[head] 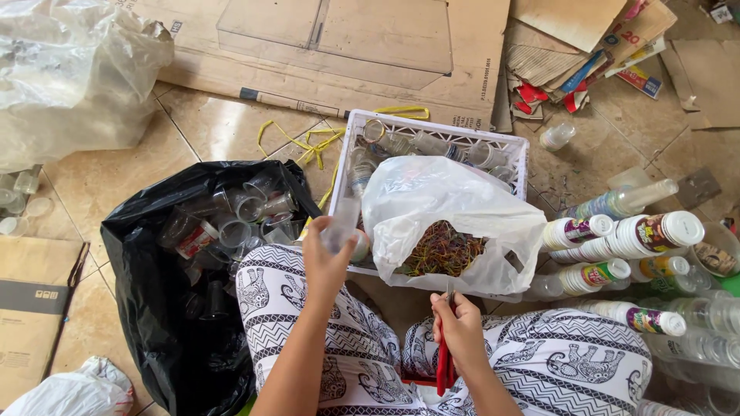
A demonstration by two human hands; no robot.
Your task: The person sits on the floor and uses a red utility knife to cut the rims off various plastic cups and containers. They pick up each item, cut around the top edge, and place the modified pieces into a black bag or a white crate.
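Observation:
My left hand point(325, 258) holds a small clear plastic bottle point(340, 223) up over the edge of a white plastic crate point(521, 153). My right hand point(461, 330) grips red-handled scissors point(445, 362), blades pointing up toward a white plastic bag point(432, 196) full of rubber bands point(445, 250). The white bag rests in the crate, which also holds clear bottles. To the left, a black bag point(146, 262) stands open with several clear cups and bottles inside. My knees in elephant-print trousers lie under both hands.
A pile of white-capped labelled bottles point(632, 235) lies at the right. Flattened cardboard point(339, 46) covers the floor at the back, with yellow strapping point(308, 139) nearby. A large clear plastic bag point(69, 69) sits at the top left, more cardboard point(35, 308) at the left.

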